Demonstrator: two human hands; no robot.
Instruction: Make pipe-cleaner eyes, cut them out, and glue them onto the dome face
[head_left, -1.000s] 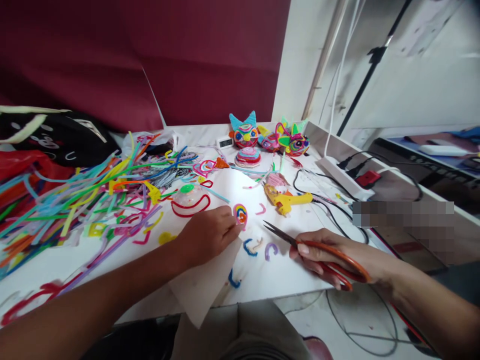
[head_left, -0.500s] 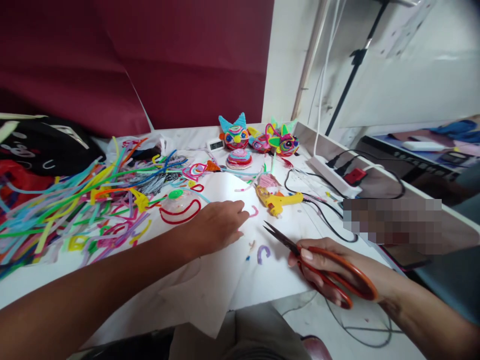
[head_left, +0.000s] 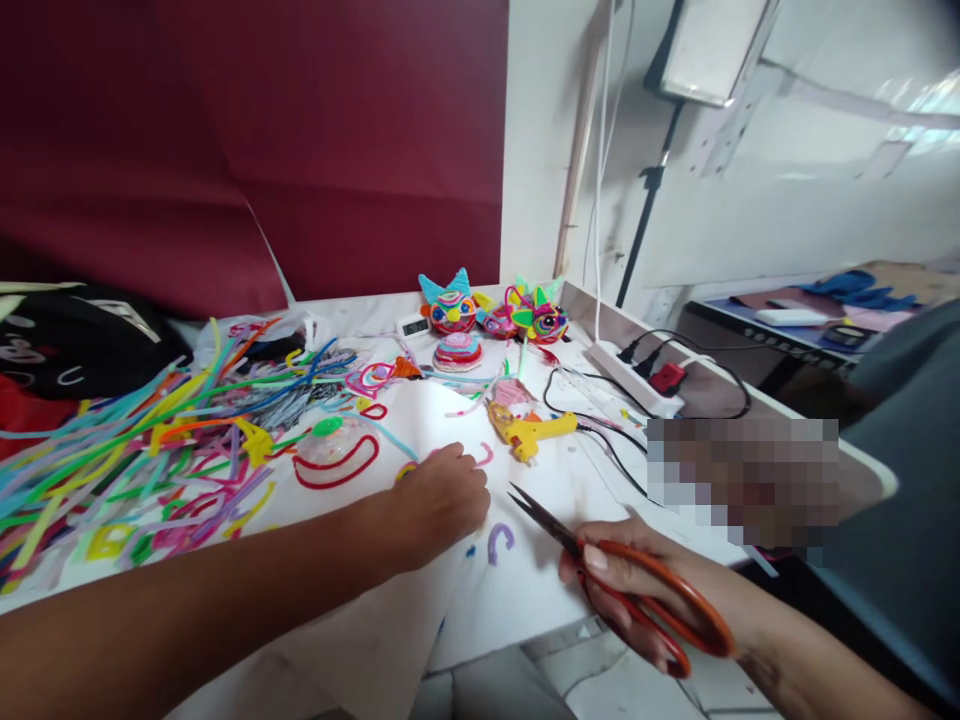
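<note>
My right hand (head_left: 615,580) grips scissors (head_left: 656,600) by their orange handles, the dark blades pointing up and left over the white paper. Low over the paper, my left hand (head_left: 442,505) has its fingers curled in; what they hold, if anything, is hidden. A curved purple pipe cleaner piece (head_left: 499,543) lies between the two hands. Just past my left fingers is a small pink curved piece (head_left: 486,455). A red pipe cleaner loop (head_left: 337,470) rests left of that hand, beside a clear dome with a green centre (head_left: 328,428). The yellow glue gun (head_left: 529,435) lies beyond the scissors.
Many coloured pipe cleaners (head_left: 150,450) heap up at the left. Several finished pipe cleaner figures (head_left: 454,310) stand at the back near a small timer (head_left: 413,326). A power strip (head_left: 634,378) with cables runs along the right ledge. A person in grey (head_left: 900,470) is at the right.
The camera view has shifted, so the table sits lower and further left. My left fingers have curled in more toward the paper. The scissors stay in my right hand.
</note>
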